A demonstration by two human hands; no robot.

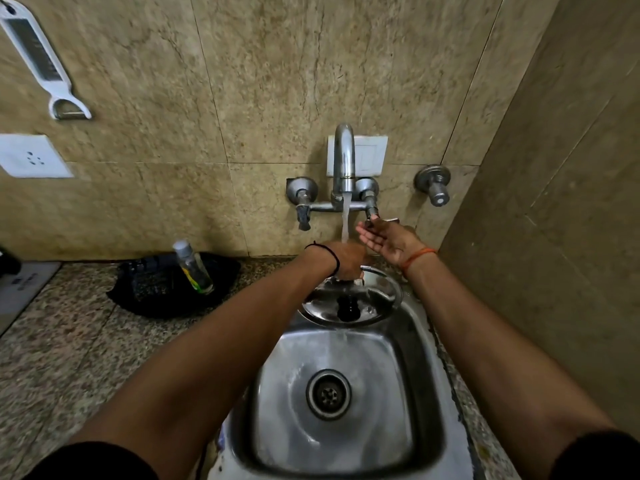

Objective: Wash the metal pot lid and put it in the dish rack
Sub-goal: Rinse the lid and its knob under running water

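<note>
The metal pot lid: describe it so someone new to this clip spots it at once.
Start at the steel sink and look to its far end, under the running tap. The metal pot lid sits there, its far edge gripped by the left hand. It is the only round shiny dish with a black knob at its centre.

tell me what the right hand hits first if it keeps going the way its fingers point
Probably the water stream. The right hand is open, fingers aimed left at it, just under the right tap handle. Depth is unclear, so it could pass in front of or behind the stream.
</note>
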